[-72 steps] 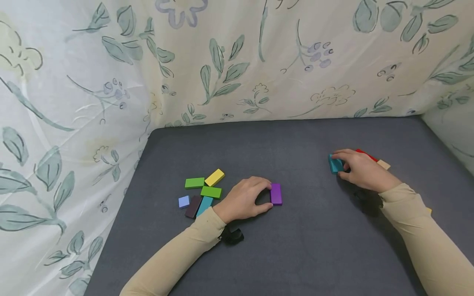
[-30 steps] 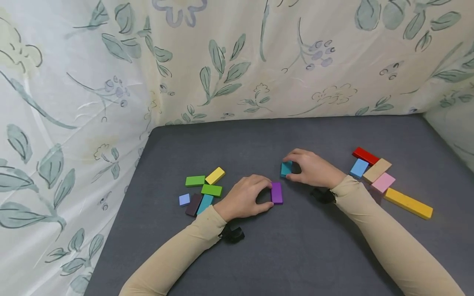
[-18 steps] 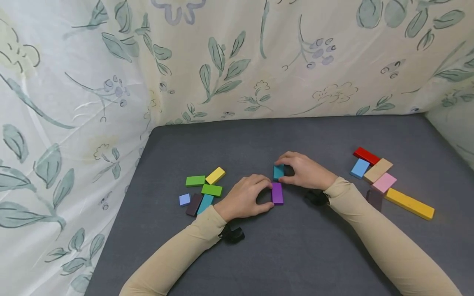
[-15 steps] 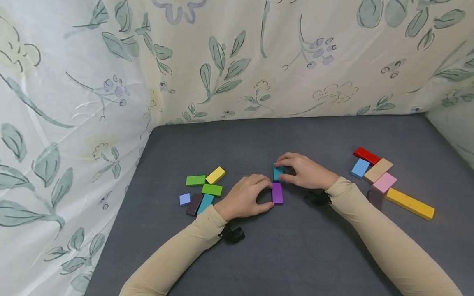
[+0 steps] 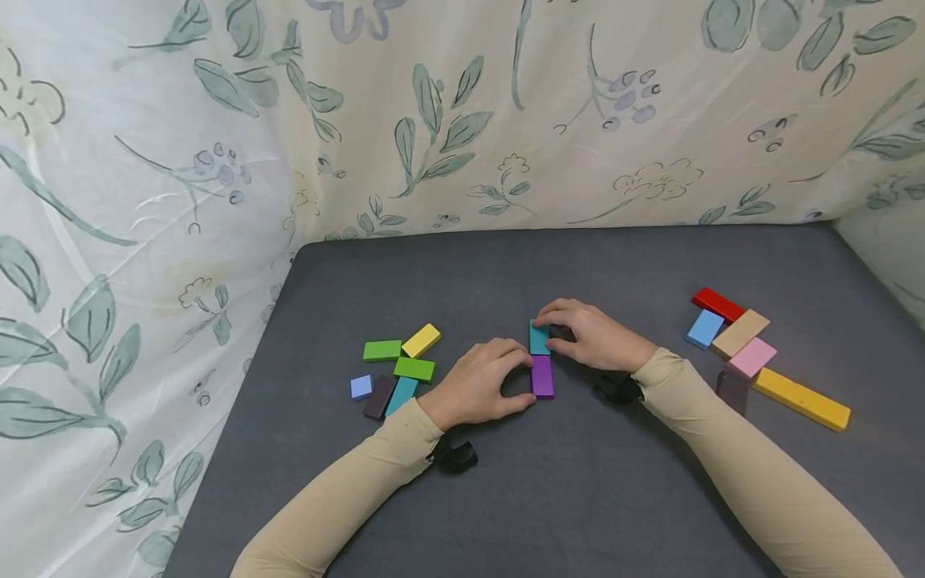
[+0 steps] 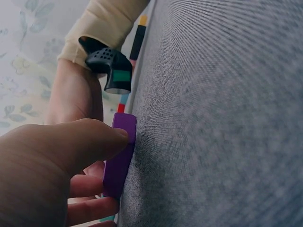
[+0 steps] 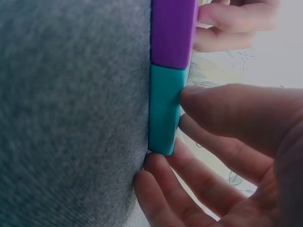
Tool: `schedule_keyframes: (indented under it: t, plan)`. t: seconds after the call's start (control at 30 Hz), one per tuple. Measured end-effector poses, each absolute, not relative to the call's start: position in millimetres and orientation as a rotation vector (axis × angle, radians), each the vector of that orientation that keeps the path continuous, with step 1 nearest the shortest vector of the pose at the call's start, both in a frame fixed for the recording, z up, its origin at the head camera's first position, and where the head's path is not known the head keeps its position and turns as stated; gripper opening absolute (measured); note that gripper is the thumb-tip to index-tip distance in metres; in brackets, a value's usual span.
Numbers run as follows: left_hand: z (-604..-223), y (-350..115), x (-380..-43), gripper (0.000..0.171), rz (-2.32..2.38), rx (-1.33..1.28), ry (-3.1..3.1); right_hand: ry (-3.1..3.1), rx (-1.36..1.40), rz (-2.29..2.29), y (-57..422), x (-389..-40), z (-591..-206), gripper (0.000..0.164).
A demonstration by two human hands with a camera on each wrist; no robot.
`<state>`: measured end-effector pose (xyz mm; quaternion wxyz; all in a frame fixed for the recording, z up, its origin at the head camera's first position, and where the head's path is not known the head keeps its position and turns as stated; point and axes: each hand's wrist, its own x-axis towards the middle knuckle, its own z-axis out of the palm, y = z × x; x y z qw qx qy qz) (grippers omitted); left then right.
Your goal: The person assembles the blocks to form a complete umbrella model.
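Left hand (image 5: pixel 473 387): purple block (image 5: pixel 543 377) pinched by thumb and fingers. Right hand (image 5: pixel 605 335): teal block (image 5: pixel 539 339) pinched too. Teal block set end to end with purple block, touching, on far side, both on grey table (image 5: pixel 614 482). Small yellow block (image 5: pixel 421 340) seen near left hand, red block (image 5: pixel 718 304) well apart at right

Dark grey tabletop (image 5: pixel 592 490), pale leaf-printed cloth (image 5: pixel 549 136) behind, cloth alongside

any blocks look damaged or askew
Nothing looks damaged: the teal block in the right hand meets the purple block end to end. The long yellow block lies slanted, but so does the pink block.
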<state>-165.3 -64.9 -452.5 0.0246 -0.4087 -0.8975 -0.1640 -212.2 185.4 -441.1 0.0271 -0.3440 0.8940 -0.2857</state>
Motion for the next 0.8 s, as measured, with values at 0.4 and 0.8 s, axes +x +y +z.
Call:
schedule_keyframes:
  t: [0.4,0.8]
  plan:
    - [-453.2,-65.5,-169.3,0.044,-0.487,-1.277,-2.772,2.756,-1.093,-0.906,183.7,-213.9,-441.0,0.035]
    - [-450.7,-66.0,-170.7,0.045,-0.468,-1.277,-2.782,2.747,-1.099,-0.895,182.4,-215.2,-440.9,0.036]
